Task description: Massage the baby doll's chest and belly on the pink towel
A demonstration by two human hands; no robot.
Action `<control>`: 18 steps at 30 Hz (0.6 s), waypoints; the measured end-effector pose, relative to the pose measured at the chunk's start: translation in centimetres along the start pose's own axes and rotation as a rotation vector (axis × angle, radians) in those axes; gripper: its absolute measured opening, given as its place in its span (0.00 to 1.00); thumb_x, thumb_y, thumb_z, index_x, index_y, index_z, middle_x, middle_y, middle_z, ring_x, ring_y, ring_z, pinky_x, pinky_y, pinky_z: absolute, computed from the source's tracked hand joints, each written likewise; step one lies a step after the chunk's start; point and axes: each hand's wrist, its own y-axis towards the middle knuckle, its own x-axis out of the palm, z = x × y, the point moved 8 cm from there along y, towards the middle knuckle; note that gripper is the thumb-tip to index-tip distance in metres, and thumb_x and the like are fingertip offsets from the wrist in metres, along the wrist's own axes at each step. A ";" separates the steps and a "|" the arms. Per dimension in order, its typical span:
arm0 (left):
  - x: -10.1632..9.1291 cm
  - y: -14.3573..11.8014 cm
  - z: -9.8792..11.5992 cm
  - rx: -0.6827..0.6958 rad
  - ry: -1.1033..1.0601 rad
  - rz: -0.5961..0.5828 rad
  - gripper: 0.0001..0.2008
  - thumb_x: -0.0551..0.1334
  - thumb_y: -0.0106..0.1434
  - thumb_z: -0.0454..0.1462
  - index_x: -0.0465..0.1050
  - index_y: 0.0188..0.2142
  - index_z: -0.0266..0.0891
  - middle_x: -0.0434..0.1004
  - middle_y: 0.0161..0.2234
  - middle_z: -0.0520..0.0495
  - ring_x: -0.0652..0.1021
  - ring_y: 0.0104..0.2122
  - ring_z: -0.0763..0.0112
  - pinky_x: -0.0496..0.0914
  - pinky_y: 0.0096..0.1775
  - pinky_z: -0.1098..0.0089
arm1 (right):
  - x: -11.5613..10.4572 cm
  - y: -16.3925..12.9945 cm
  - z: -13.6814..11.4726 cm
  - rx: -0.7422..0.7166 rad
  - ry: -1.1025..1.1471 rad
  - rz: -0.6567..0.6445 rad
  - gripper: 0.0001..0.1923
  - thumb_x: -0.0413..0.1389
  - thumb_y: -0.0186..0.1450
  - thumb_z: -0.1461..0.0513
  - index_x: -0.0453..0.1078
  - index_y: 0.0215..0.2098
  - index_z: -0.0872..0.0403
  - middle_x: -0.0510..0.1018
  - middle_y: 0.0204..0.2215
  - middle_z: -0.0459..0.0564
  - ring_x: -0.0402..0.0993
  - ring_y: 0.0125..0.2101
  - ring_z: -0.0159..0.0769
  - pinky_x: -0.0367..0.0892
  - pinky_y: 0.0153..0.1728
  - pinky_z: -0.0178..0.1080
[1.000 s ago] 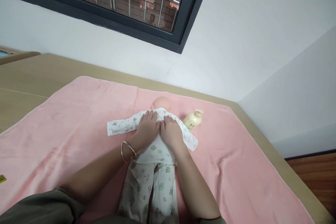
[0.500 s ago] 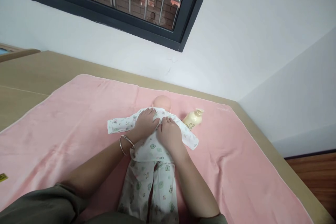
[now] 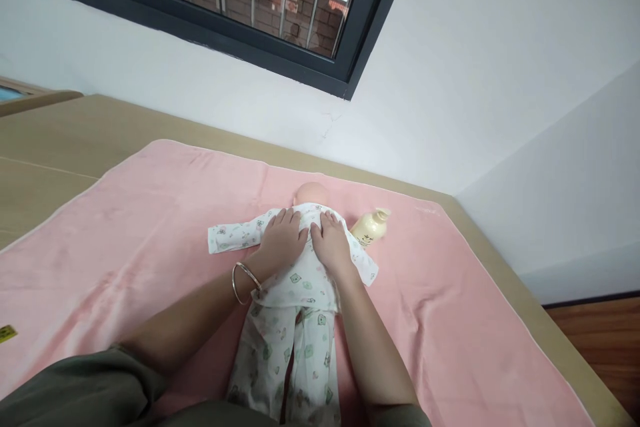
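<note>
A baby doll [image 3: 310, 194] lies on a pink towel [image 3: 150, 227], dressed in a white printed top [image 3: 235, 238] and matching trousers [image 3: 295, 360]. Only the top of its head shows beyond my hands. My left hand [image 3: 281, 240], with a metal bangle on the wrist, lies flat on the left side of the doll's chest. Beside it, my right hand [image 3: 331, 241] lies flat on the right side of the chest, fingers together and pointing at the head. Both palms press on the fabric and grip nothing.
A cream pump bottle [image 3: 369, 228] lies on the towel just right of the doll's shoulder. The towel covers a tan wooden table [image 3: 60, 140] set against a white wall under a dark-framed window. Wood floor shows at the far right.
Both hands have slid a little up the doll's chest toward the head, the right hand more than the left. The view has shifted slightly.
</note>
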 end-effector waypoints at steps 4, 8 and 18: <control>-0.5 0.2 -0.1 0.028 -0.016 -0.024 0.19 0.54 0.70 0.39 0.71 0.56 0.34 0.75 0.57 0.33 0.73 0.60 0.49 0.67 0.59 0.51 | -0.7 -0.5 -0.9 -0.012 -0.051 -0.005 0.28 0.42 0.77 0.57 0.63 0.67 0.66 0.62 0.69 0.68 0.54 0.71 0.50 0.46 0.70 0.52; -0.6 1.4 -0.7 0.137 -0.073 -0.067 0.15 0.54 0.70 0.39 0.74 0.50 0.39 0.79 0.50 0.37 0.75 0.54 0.53 0.69 0.57 0.53 | -1.4 -2.2 -2.6 -0.031 -0.150 -0.017 0.25 0.43 0.76 0.58 0.70 0.59 0.68 0.70 0.63 0.71 0.63 0.66 0.52 0.55 0.66 0.49; -1.8 -0.3 1.5 0.102 0.105 -0.089 0.19 0.51 0.72 0.40 0.74 0.50 0.29 0.77 0.51 0.28 0.75 0.55 0.47 0.67 0.58 0.51 | -1.7 -1.5 -1.7 -0.092 -0.076 -0.023 0.25 0.40 0.78 0.57 0.73 0.56 0.62 0.75 0.61 0.64 0.65 0.65 0.47 0.56 0.65 0.45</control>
